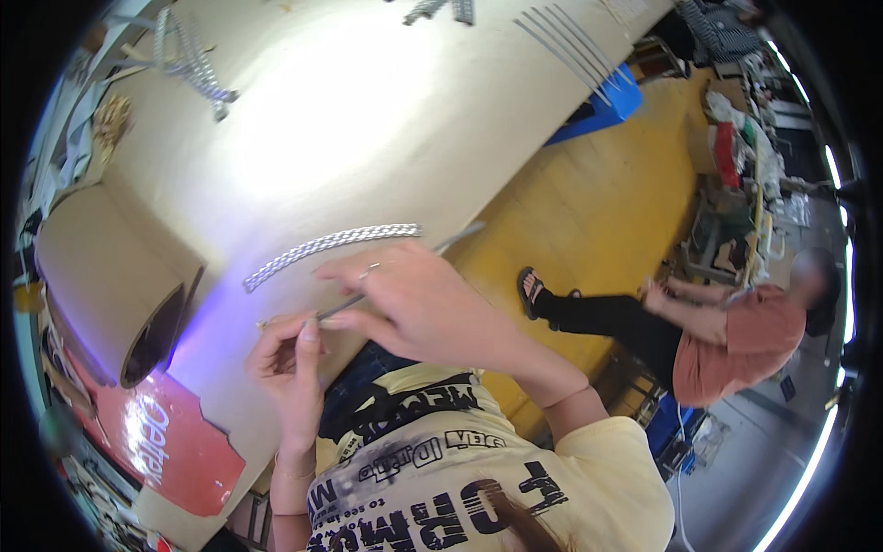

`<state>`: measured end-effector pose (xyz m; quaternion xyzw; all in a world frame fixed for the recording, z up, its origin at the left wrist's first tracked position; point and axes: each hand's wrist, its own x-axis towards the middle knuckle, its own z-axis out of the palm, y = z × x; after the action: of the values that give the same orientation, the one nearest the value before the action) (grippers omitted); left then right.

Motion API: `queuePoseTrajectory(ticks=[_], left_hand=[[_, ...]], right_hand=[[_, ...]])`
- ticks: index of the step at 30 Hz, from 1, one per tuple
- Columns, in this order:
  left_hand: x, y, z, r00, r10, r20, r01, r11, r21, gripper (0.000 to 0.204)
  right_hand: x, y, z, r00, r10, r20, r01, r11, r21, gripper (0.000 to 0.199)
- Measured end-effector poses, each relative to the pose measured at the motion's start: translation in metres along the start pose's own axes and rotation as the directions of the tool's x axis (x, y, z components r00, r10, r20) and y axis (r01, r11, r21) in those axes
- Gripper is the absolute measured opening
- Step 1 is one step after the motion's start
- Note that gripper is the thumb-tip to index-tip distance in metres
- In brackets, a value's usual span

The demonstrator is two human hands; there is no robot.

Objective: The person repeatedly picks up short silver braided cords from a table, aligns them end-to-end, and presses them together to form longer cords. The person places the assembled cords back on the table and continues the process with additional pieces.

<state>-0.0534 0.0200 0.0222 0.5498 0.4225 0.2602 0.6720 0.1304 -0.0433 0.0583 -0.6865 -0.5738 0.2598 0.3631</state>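
Note:
A thin grey rod runs slantwise under and through my right hand, its far end sticking out past the knuckles. My right thumb and fingers are closed around it, and a ring sits on one finger. The rod's near end meets the fingertips of my left hand, which pinch it between thumb and forefinger. A tiny yellowish bit shows by the left forefinger, too small to name. Just beyond both hands, a curved silver strip of linked, chain-like pieces lies on the pale table.
More silver strips lie at the far left. Several thin rods overhang the table edge by a blue bin. At left are a big cardboard tube and a red sheet. A seated person works at right.

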Motion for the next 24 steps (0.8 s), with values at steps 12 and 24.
queuePoseTrajectory(ticks=[12,24], left_hand=[[0.010,-0.016,-0.022,0.853,0.522,-0.019,-0.327,0.562,0.760,0.026],[0.009,-0.029,-0.039,0.859,0.510,-0.036,-0.179,0.367,0.913,0.040]], right_hand=[[0.026,-0.004,0.002,0.970,0.234,0.063,-0.233,0.972,-0.022,0.017],[0.077,-0.024,0.043,0.931,0.215,0.295,-0.116,0.940,-0.320,0.019]])
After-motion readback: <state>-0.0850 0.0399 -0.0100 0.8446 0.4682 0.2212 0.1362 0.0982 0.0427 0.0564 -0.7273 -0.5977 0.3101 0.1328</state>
